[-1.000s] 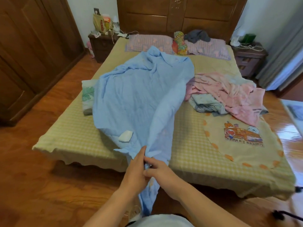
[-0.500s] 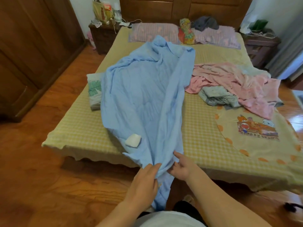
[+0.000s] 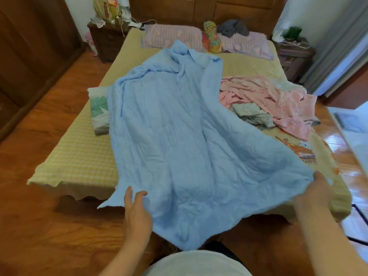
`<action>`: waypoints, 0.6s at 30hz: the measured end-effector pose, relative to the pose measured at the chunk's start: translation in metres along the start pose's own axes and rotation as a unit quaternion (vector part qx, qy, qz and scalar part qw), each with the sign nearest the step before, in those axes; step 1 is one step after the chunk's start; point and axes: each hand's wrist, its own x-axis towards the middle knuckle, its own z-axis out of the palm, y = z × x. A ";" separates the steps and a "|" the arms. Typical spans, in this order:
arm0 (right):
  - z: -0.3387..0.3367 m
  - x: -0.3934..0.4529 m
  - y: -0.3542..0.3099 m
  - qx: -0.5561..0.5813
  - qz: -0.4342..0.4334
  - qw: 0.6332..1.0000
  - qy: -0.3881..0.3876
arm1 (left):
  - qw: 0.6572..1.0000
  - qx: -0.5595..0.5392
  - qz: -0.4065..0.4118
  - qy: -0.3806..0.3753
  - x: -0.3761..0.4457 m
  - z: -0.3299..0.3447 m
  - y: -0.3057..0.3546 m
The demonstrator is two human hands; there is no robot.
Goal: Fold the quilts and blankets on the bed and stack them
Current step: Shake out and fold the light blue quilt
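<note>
While the left hand (image 3: 137, 213) lies spread with fingers loose at the blue quilt's (image 3: 179, 136) seven-o'clock hem, the quilt stretches across the bed (image 3: 75, 156), and the right hand (image 3: 316, 194) pinches its four-o'clock corner.

Place: a bedroom in a home.
Bed (image 3: 79, 156): straight ahead of the hands, covered in a yellow checked sheet.
Headboard (image 3: 199, 8): dark carved wood, at the far end beyond the hands.
Pillows (image 3: 171, 37): two, pink-striped, lying against the headboard.
Nightstands (image 3: 107, 42): dark wood, one far left and one far right of the hands, both cluttered.
Wardrobe (image 3: 29, 46): tall wooden doors, far left.
Floor (image 3: 39, 226): glossy wood boards below the hands.
Curtain (image 3: 330, 42): grey, far right.
</note>
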 end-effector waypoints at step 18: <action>0.051 -0.170 0.137 -0.398 -0.001 0.810 -0.431 | 0.946 -0.239 0.212 -0.061 -0.030 0.010 0.066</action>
